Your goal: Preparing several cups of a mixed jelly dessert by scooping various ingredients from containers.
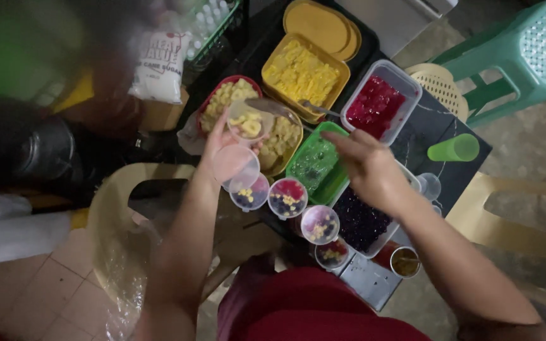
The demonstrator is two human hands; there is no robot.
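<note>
At the far left a white bag with printed lettering [159, 66] leans by a green crate of small bottles [213, 22], and nearer, a pale plastic chair [118, 208] stands on the tiled floor. The left hand [222, 142] reaches over the dark desk [440, 123], its fingers [217, 129] closed around a clear plastic cup [248, 123] with banana slices in it, held tilted just in front of a red-rimmed tub of banana slices [229, 95]; a second clear cup [236, 167] sits low against the same hand. Just near of it, four filled cups line up toward the right: one with dark pearls and corn [249, 194], then a red-topped one [287, 197], a lilac one with corn [320, 224] and a small one nearest [332, 254]. Farther back sit a yellow tub of shredded yellow filling [304, 76] with its lid [320, 25] behind, a green tub of green jelly [317, 165] and a clear tub of red jelly [380, 104]. The right hand [368, 167] hovers over the green tub with fingers [342, 140] pinched loosely together; whether they grip anything cannot be told. Beneath the wrist lies a tub of dark purple pearls [358, 222]. Further right stand a green tumbler on its side [455, 148] and a mint-green stool [526, 53]
</note>
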